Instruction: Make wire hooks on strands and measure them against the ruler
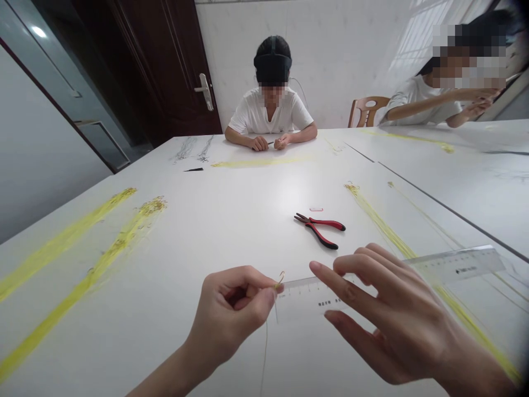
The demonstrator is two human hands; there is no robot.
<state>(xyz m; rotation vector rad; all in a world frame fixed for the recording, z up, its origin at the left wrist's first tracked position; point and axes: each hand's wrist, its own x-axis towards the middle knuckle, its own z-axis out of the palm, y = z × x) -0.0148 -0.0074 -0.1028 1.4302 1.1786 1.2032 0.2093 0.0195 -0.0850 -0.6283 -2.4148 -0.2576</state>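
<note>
Left hand (231,311) is closed in a pinch — thumb and forefinger hold a thin yellow wire (280,279) right at its hooked end, which sits at the zero end of the clear ruler (413,275). The rest of the wire drops off toward the table edge, faint against the white table (231,215).

Right hand (384,314) is open, fingers spread, fingertips pressing the ruler flat on the table. It grips nothing.

Handling, my read: the wire looks very light and springy, easy to kink, and slippery between bare fingers — best taken just behind the hook, where the pinch is now. The ruler looks like stiff, light plastic that will skate on the smooth top unless pressed down near the middle.

Red-handled pliers (321,227) lie closed past the ruler, apart from both hands. Bundles of yellow wire (103,256) stretch across the table at left and right.

Hard to make out: ruler markings are too small to read, the right palm covers part of the ruler, and the wire's lower run is nearly invisible. A person opposite (270,110) holds something small between both hands; can't tell what.
</note>
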